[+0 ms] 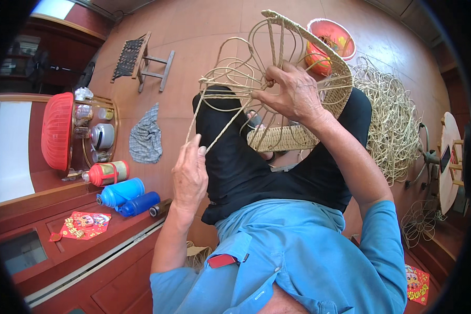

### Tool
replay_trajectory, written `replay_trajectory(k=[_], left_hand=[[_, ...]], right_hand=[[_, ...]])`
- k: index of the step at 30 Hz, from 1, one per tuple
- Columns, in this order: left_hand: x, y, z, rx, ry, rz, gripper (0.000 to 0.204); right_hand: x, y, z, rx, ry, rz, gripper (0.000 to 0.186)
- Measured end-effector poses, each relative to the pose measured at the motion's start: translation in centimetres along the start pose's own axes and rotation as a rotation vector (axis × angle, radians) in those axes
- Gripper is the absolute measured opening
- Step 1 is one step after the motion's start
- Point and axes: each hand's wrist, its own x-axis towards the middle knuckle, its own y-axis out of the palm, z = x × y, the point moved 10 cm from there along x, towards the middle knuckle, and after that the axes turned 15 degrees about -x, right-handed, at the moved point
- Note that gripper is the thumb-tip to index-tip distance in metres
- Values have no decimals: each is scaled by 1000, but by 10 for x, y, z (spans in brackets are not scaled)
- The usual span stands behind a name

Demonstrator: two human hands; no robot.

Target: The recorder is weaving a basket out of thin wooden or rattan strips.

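A half-woven straw basket, with a braided rim and looped wire-like spokes, rests over my legs. My left hand, left of my left thigh, pinches a doubled length of straw cord stretched taut up to the frame. My right hand is at the middle of the spokes, fingers curled on the cord and frame; exactly which strands it holds is partly hidden.
A red bowl stands beyond the basket, beside a tangled straw pile. Leftward are a folding stool, a checked cloth, a red plastic cover and several flasks. A round wooden board stands at right.
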Motion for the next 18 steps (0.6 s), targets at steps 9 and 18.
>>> replay_trajectory(k=[9, 18], left_hand=[[17, -49, 66, 143, -155, -222, 81], [-45, -156, 265, -1071, -506, -666, 63]], right_hand=[[17, 8, -37, 44, 204, 71, 49], [22, 4, -52, 92, 279, 17, 51]])
